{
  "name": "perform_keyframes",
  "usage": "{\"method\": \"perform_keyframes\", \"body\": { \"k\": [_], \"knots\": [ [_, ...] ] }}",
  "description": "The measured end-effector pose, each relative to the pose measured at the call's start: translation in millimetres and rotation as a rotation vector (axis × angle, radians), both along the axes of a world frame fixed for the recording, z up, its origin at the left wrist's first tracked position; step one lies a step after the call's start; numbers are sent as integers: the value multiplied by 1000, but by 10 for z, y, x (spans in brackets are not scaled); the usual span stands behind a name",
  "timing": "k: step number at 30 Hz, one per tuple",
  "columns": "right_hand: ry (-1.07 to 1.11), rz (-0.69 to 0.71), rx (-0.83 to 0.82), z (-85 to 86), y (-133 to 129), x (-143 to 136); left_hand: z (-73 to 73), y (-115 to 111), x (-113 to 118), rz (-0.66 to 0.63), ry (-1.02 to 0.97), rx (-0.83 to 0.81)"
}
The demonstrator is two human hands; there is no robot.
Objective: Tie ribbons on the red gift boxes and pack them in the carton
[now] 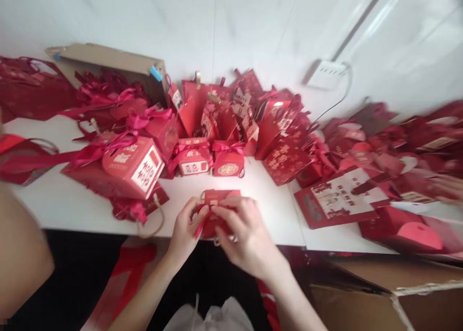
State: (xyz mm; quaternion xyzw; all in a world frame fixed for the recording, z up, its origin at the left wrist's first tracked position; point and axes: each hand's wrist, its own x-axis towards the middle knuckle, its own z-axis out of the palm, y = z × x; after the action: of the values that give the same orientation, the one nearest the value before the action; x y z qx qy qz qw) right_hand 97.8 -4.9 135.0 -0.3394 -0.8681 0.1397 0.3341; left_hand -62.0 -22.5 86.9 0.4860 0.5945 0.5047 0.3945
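Note:
A small red gift box (pixel 220 194) with gold print lies at the table's front edge, partly covered by my fingers. My left hand (pixel 186 227) is closed at its left side, thumb and index finger pinched on it. A narrow red strip, like ribbon, shows under that thumb. My right hand (pixel 244 229) is closed over the box's right side, fingertips meeting the left ones near the middle. What lies between the fingertips is hidden. Just beyond stand two finished-looking red boxes with bows, a left one (pixel 193 158) and a right one (pixel 228 159).
Larger red gift boxes (pixel 130 162) with ribbons crowd the left. Red gift bags (pixel 285 159) stand along the back. More red packaging (pixel 343 198) is heaped at right, beside a blurred hand. Cardboard boxes (pixel 354 304) stand below right. A power strip (pixel 327 74) hangs on the wall.

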Motion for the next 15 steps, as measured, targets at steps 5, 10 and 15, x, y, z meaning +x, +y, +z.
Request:
{"method": "perform_keyframes", "body": {
  "k": [5,10,15],
  "knots": [
    [-96,-128,232,-200,99,-172,-149,168,-20,17,129,52],
    [30,-182,372,-423,136,-150,-208,344,-85,134,446,488],
    [224,-201,471,-557,67,-201,-88,438,-129,-174,590,718]
  ]
}}
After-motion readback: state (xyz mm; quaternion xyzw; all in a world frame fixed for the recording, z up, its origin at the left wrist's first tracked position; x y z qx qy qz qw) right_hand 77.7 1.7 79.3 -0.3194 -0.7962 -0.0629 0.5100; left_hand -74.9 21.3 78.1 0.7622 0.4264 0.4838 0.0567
